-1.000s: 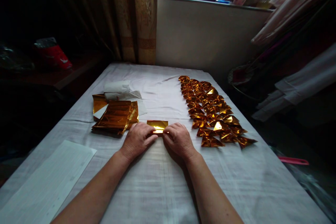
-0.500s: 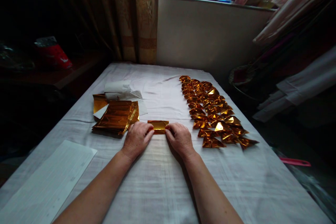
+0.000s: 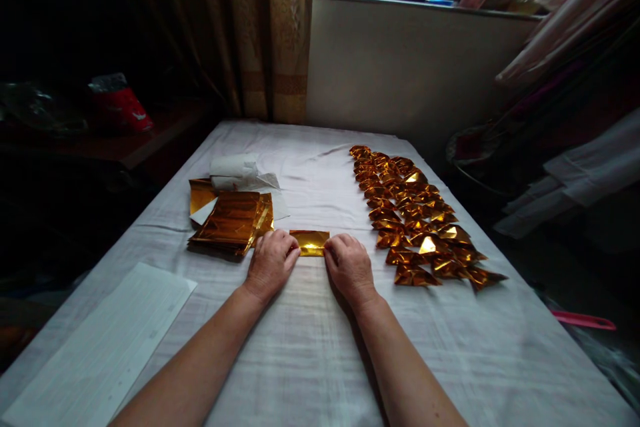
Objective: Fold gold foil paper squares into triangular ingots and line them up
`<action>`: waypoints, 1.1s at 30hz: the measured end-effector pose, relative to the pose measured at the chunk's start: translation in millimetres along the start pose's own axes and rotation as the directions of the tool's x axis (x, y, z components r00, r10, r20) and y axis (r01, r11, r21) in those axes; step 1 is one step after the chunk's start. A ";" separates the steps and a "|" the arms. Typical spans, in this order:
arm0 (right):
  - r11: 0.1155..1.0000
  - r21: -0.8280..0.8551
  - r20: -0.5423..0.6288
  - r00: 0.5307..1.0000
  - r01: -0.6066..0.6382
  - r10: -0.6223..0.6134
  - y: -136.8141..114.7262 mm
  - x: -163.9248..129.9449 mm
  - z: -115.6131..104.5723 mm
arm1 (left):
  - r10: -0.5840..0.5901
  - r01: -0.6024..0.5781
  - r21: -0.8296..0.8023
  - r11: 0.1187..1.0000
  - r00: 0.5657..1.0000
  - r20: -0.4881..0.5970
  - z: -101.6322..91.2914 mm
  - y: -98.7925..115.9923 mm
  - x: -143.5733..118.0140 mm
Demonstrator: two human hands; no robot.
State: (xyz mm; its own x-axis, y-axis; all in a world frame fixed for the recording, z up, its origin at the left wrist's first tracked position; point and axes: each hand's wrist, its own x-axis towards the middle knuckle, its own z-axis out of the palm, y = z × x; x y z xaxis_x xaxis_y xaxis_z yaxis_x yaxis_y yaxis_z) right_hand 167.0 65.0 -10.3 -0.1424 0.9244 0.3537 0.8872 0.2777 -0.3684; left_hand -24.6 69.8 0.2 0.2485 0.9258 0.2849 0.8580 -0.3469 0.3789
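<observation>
The left hand (image 3: 271, 263) and right hand (image 3: 349, 267) are pressing down on opposite ends of a small folded gold foil sheet (image 3: 310, 242), fingertips pinning it flat to the white-clothed worktop (image 3: 310, 347). A stack of gold sheets (image 3: 231, 221) is lying just beyond the left hand; rows of folded gold pieces (image 3: 420, 220) are spreading beyond the right hand.

No words, labels, brand names or numbers can be read anywhere. The white sheet of paper (image 3: 107, 340) lying on the cloth at lower left bears faint lines too small and blurred to read.
</observation>
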 end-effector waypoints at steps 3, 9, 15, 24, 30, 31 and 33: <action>0.995 -0.015 0.004 0.996 0.094 -0.094 -11.2 -2.5 -2.3 | -0.006 0.006 -0.007 1.000 1.000 0.007 0.2 0.7 0.0; 0.978 -0.026 0.272 0.943 0.208 -0.193 -31.1 -14.2 0.8 | -0.017 0.017 -0.014 1.000 1.000 -0.001 1.7 -0.1 0.2; 0.983 -0.094 0.404 0.908 0.159 -0.108 -17.6 -24.1 -7.4 | -0.007 0.007 -0.042 0.999 1.000 -0.001 0.2 -1.3 0.2; 0.989 -0.126 0.419 0.908 0.079 -0.020 -5.3 -26.5 -18.9 | 0.034 -0.034 -0.048 0.998 0.999 -0.002 1.1 -7.9 -2.7; 0.992 -0.108 0.423 0.906 0.072 -0.020 -7.5 -26.1 -19.3 | 0.110 -0.109 0.013 0.994 0.993 -0.038 -2.7 -1.4 -8.4; 0.992 -0.106 0.427 0.904 0.069 -0.017 -7.5 -26.1 -19.4 | 0.165 -0.164 0.021 0.986 0.986 -0.037 -2.2 2.3 -9.6; 0.993 -0.103 0.432 0.902 0.063 -0.012 -7.1 -26.1 -19.6 | 0.300 -0.300 0.012 0.954 0.954 0.014 0.5 9.2 -12.0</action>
State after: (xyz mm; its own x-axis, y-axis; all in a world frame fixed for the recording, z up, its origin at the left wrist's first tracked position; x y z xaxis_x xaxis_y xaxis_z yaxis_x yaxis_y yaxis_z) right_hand 173.0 33.8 0.0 -0.3285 0.9433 -0.0480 0.9172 0.3065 -0.2546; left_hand -19.5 55.5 -0.2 0.5006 0.7810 0.3734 0.7491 -0.6070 0.2652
